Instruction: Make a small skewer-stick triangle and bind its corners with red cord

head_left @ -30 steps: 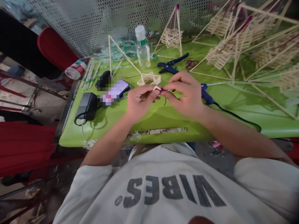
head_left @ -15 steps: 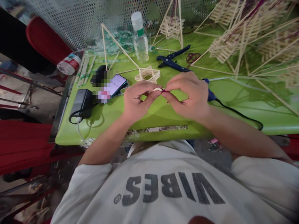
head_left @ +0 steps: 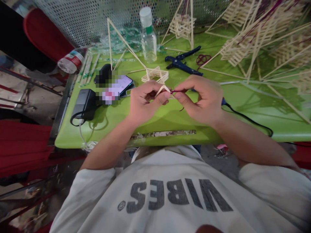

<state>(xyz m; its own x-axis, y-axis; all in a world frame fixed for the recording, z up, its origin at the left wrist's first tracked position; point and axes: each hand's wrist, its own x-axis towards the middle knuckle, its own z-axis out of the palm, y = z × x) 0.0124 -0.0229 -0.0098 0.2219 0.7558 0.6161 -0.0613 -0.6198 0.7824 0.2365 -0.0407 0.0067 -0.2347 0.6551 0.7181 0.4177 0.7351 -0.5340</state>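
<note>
the bent wooden piece (head_left: pixel 163 87) has tipped up, pinched in the fingers of your left hand (head_left: pixel 144 101) over the green table (head_left: pixel 167 120), while your right hand (head_left: pixel 202 99) clamps purple thread (head_left: pixel 172 92) between its fingertips, so steady the wood and pull evenly.

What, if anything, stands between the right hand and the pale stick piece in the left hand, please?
Only the purple cord shows between the right hand and the pale stick piece; nothing else visible intervenes.
</note>
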